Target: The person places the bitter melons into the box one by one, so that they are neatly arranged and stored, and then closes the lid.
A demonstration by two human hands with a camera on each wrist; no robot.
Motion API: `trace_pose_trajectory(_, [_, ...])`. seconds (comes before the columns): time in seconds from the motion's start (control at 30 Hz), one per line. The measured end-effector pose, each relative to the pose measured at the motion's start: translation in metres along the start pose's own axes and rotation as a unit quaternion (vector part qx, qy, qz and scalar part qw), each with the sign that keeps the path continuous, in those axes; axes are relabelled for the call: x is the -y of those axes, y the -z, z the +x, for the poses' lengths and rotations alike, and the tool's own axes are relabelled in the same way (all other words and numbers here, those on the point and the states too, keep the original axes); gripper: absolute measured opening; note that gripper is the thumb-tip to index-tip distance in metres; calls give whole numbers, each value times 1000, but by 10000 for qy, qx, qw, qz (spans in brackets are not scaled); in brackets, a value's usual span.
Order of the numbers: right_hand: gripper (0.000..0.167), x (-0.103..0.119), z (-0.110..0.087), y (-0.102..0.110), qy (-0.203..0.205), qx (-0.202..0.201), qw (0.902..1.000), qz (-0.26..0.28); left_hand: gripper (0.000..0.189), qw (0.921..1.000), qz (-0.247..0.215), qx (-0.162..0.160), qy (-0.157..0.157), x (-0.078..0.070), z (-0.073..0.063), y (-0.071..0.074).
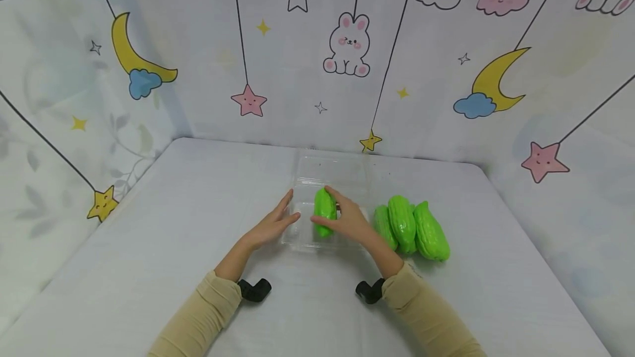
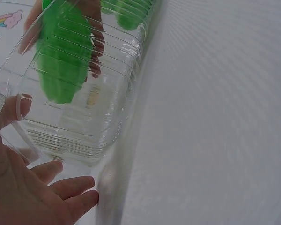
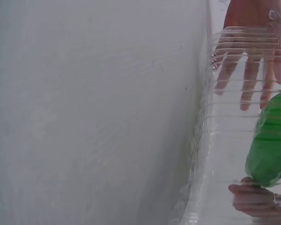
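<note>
A clear plastic clamshell box (image 1: 302, 245) lies on the table with its lid (image 1: 331, 168) folded open toward the back. My right hand (image 1: 351, 223) holds a bright green, shiny, ridged gourd-like piece (image 1: 324, 211), thumb on the near side and fingers on the far side. Seen through the ribbed wall in the left wrist view, that piece hangs tilted within the box; whether it touches the floor is unclear. Straight and spread, the fingers of my left hand (image 1: 270, 229) stay at the box's left side, the thumb close to the rim.
Several more green gourd-like pieces (image 1: 403, 225) lie together just right of the box, partly behind my right forearm. A white cloth (image 1: 173, 225) covers the table. Behind it hangs a printed curtain (image 1: 297, 70). Each wrist carries a black camera mount (image 1: 255, 291).
</note>
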State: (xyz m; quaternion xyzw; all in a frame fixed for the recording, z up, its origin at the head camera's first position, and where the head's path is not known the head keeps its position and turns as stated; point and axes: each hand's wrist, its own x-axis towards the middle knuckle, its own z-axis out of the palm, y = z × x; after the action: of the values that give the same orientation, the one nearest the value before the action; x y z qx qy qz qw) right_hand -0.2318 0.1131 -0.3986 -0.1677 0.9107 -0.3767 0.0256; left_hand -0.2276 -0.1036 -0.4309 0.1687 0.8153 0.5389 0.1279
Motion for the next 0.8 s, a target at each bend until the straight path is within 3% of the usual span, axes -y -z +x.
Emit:
trace_pose_trajectory(0.27, [87, 7, 3, -8, -40, 145, 9998, -138, 68, 10000, -13, -6, -7, -2, -2, 1])
trace_pose_trajectory(0.53, [88, 11, 9, -17, 63, 442, 9986, -275, 63, 9997, -105, 234, -38, -31, -17, 4])
trace_pose_trajectory(0.8, [90, 14, 14, -25, 7, 575, 9979, -283, 63, 9997, -58, 244, -74, -34, -17, 5])
